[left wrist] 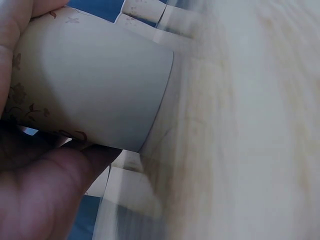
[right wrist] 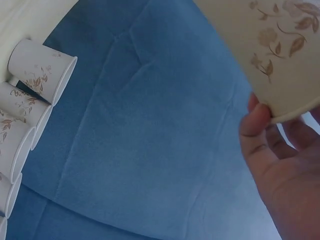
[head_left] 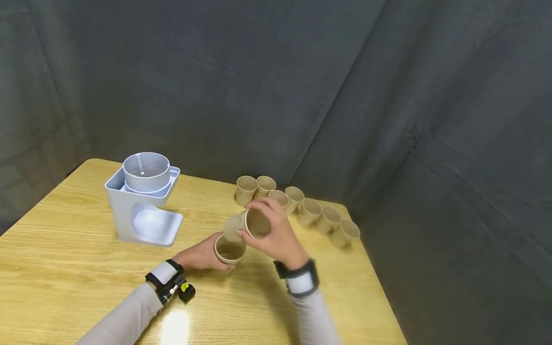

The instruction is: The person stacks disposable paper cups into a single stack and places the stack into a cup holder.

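Observation:
My left hand grips an upright paper cup near the middle of the table. In the left wrist view this cup shows printed flowers, and its base is close to the wood. My right hand pinches a second paper cup by its rim. That one is tilted, its mouth facing right toward the palm and its base end overlapping the left-hand cup's rim in the head view. The right wrist view shows brown leaves printed on the raised cup, with thumb and fingertips at its edge.
Several more paper cups stand in a bent row along the table's back right edge. At the back left is a pale blue-grey appliance with a round container on top and a scoop-shaped tray. Dark curtains hang behind.

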{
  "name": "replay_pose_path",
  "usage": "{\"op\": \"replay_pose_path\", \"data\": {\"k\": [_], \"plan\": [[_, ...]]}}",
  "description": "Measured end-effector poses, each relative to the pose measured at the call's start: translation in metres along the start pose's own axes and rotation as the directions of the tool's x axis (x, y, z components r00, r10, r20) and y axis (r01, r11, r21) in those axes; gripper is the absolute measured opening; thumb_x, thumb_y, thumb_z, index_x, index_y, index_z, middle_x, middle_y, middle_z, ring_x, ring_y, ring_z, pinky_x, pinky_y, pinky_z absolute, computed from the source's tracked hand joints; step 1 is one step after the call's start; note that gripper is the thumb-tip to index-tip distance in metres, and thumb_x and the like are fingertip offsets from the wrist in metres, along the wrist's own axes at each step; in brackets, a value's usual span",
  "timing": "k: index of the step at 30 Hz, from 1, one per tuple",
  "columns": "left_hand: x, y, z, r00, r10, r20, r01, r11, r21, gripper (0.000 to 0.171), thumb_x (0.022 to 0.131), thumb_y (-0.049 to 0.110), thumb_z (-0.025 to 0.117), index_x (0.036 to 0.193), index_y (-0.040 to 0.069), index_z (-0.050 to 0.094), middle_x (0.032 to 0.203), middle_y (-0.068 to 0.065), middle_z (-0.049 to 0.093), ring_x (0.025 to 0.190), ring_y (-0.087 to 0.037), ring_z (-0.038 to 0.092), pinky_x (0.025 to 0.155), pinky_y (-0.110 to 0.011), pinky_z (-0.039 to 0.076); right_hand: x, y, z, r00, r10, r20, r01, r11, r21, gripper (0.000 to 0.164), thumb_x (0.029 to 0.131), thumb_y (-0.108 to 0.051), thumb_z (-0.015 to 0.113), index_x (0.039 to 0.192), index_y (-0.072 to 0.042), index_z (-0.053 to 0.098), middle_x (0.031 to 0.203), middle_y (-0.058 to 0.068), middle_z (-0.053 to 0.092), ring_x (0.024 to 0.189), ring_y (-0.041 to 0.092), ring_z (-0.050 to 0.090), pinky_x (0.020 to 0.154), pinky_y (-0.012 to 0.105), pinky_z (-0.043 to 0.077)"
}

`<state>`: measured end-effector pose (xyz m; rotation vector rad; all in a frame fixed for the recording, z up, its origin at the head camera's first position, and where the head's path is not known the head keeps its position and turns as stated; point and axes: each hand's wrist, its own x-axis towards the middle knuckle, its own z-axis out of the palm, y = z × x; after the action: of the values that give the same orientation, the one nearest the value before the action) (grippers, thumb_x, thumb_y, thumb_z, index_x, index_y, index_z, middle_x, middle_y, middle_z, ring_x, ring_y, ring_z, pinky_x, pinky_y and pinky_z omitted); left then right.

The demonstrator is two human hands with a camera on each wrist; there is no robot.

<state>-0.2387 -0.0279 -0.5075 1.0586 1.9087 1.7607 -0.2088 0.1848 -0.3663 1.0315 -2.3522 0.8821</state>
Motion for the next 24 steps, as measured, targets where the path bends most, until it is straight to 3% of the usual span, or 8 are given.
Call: {"op": "replay_pose_path", "data": {"k": [11,20,24], "plan": [[0.0,0.0,-0.001,0.999,-0.017,0.036,0.018,0.999,-0.027,0.064,0.075,-0.002,0.081,0.13,0.004,0.051,0.116,-0.015,0.061,0.099,-0.025,0.062,0.089,-0.032,0.053,0.001,-0.006,0.018,0.983,0.032,0.178,-0.01,0.992,-0.123,0.052,0.079,-0.036,0.085,0.124,-0.016,0.067,0.119,-0.002,0.061,0.115,0.015,0.055,0.096,0.033,0.05],[0.001,-0.001,-0.003,0.999,-0.017,0.03,0.016,1.0,0.016,0.066,0.076,0.002,0.083,0.133,0.005,0.05,0.12,-0.01,0.06,0.101,-0.022,0.064,0.09,-0.032,0.054,-0.001,-0.007,0.023,0.97,0.085,0.227,-0.05,0.987,-0.155,0.055,0.08,-0.037,0.085,0.128,-0.017,0.066,0.121,-0.004,0.06,0.116,0.014,0.054,0.097,0.031,0.05],[0.001,-0.004,-0.001,0.999,-0.017,0.03,0.016,0.999,0.033,0.064,0.076,0.002,0.083,0.132,0.004,0.051,0.118,-0.009,0.061,0.098,-0.019,0.064,0.089,-0.03,0.054,-0.004,-0.008,0.026,0.954,0.113,0.279,-0.066,0.983,-0.173,0.056,0.083,-0.04,0.083,0.131,-0.019,0.065,0.124,-0.004,0.059,0.117,0.013,0.055,0.098,0.028,0.05]]}}
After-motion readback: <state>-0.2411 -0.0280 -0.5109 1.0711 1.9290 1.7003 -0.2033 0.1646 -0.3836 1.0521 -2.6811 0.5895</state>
